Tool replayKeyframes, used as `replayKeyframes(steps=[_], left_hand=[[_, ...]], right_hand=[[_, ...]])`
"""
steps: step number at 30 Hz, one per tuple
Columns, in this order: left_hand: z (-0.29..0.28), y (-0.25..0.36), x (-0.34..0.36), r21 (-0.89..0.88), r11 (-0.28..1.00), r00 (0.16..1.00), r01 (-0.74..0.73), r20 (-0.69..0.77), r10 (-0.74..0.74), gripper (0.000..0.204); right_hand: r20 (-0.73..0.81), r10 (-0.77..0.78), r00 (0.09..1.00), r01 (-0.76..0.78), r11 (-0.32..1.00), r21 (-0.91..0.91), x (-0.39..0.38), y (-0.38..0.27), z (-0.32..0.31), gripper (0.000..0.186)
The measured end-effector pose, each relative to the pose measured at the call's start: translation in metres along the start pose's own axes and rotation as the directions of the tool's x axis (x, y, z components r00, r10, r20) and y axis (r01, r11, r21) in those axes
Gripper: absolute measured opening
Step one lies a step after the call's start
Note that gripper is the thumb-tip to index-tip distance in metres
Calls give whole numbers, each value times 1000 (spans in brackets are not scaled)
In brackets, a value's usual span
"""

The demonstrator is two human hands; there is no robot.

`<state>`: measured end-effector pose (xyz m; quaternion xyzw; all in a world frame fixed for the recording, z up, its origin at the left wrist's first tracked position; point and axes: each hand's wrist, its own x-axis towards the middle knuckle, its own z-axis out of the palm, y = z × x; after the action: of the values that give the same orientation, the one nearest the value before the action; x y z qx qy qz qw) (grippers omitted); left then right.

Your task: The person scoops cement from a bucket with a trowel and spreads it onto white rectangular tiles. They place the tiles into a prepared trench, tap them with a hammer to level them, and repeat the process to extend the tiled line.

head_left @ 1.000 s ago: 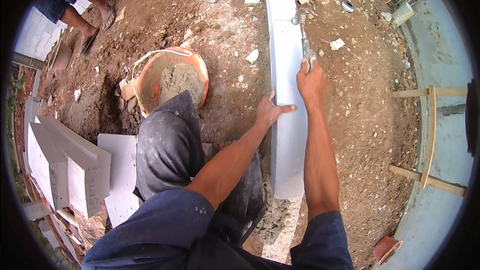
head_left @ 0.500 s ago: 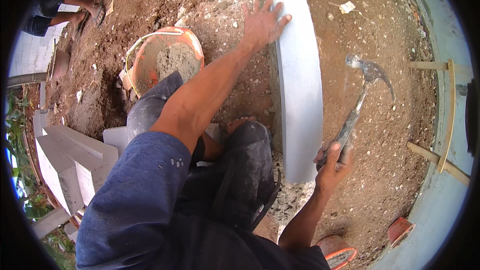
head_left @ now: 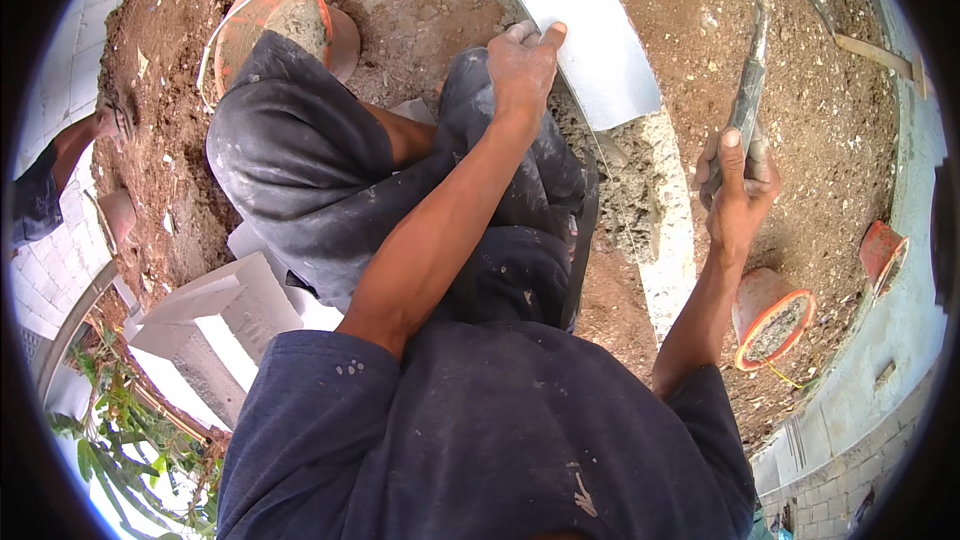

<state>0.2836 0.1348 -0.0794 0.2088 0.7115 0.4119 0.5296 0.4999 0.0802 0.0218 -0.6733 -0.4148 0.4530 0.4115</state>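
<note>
My right hand [head_left: 738, 180] grips the handle of a claw hammer [head_left: 752, 75], its metal head pointing away from me over the soil. A long, pale, smooth-faced block [head_left: 590, 25] lies in line with a rough grey mortar strip [head_left: 630, 175] that runs toward me. At the block's left edge is my left hand [head_left: 525, 75], fingers curled in and thumb against the edge. Whatever its fingers may hold is hidden. Beyond my bent left knee stands an orange bucket [head_left: 297, 25] holding grey mortar.
Pale blocks [head_left: 215, 325] are stacked at my left. Another bucket [head_left: 772, 315] and a smaller orange container [head_left: 884, 252] stand on the right, near a pale wall [head_left: 860, 340]. A wooden stick frame [head_left: 880, 55] leans there. Another person's hand [head_left: 112, 123] shows at far left.
My left hand has gone from lying spread on the block to curled at its edge nearer me. The hammer is still in my right hand. My view has tilted toward my body.
</note>
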Motion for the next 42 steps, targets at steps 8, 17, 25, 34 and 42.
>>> replayKeyframes(steps=[8,17,25,34,42], left_hand=[[4,5,0,-39,996,989,84,128,-78,53],[5,-1,8,-80,988,976,134,184,-118,50],[8,-3,12,-124,984,985,125,132,-108,44],[10,-3,15,-153,973,979,170,139,-149,47],[9,-4,12,-177,969,982,172,111,-154,62]], right_hand=[[33,-69,997,72,994,-88,-37,38,0,25],[181,36,983,8,972,-234,-62,88,8,33],[156,18,988,31,951,-307,-72,96,21,36],[149,25,989,10,974,-226,-80,91,24,36],[174,141,975,-124,987,-104,-61,63,31,37]])
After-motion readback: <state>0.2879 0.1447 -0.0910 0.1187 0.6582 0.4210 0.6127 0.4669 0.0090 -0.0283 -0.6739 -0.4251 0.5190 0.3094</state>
